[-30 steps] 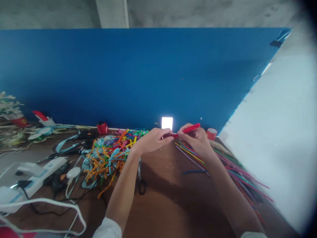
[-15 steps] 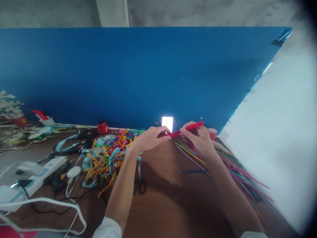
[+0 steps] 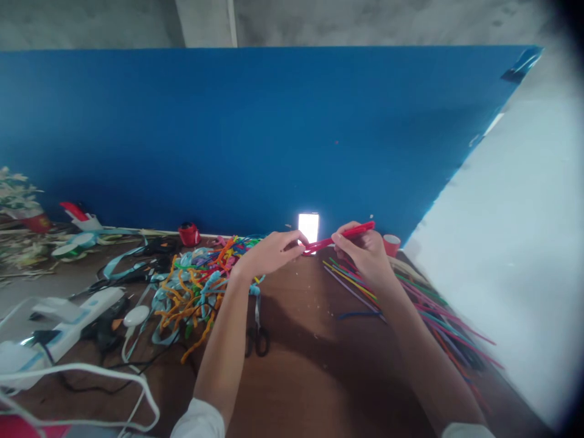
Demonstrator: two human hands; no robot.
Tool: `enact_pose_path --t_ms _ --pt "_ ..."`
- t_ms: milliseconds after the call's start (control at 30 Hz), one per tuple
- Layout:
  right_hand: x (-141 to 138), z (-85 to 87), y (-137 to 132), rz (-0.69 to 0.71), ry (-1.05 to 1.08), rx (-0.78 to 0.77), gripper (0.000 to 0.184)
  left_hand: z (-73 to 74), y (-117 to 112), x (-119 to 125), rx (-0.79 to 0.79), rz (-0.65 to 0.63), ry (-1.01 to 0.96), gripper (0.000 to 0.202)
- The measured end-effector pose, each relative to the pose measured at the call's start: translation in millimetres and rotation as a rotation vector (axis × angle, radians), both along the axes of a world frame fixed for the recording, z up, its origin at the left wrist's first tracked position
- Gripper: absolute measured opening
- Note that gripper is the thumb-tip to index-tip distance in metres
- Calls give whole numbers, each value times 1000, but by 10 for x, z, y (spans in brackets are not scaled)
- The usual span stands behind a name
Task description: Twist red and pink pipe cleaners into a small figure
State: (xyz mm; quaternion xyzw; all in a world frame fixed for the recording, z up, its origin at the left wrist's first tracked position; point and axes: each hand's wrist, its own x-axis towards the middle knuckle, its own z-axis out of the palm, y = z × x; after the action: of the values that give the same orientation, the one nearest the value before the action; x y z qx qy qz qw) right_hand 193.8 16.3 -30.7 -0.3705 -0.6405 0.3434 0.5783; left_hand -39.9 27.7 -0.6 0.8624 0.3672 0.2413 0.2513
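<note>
Pinching red stem (image 3: 322,244): left hand (image 3: 269,252) at its end, right hand (image 3: 362,252) midway. Best held taut, grips close, clear of desk (image 3: 319,365).

Craft workstation in an unfinished room. Evidence: brown table (image 3: 301,377) closed off by a blue partition board (image 3: 228,134), bare concrete wall (image 3: 365,21) above. On the table: heap of bent pipe cleaners (image 3: 201,286), straight pipe cleaners (image 3: 438,322), scissors (image 3: 258,340), ribbon (image 3: 118,263), power strip (image 3: 77,316).
</note>
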Motion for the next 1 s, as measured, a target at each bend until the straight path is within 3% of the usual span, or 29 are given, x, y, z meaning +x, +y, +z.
enact_pose_path --t_ms 700,833,1000 --pt "-124 -68 -1 74 8 -43 26 -16 -39 253 -33 -59 -67 29" --pt "-145 -59 -33 118 12 -47 28 12 -68 276 36 -24 -66 26" --pt "-85 8 -90 132 -199 3 24 12 -67 196 90 -34 28 24"
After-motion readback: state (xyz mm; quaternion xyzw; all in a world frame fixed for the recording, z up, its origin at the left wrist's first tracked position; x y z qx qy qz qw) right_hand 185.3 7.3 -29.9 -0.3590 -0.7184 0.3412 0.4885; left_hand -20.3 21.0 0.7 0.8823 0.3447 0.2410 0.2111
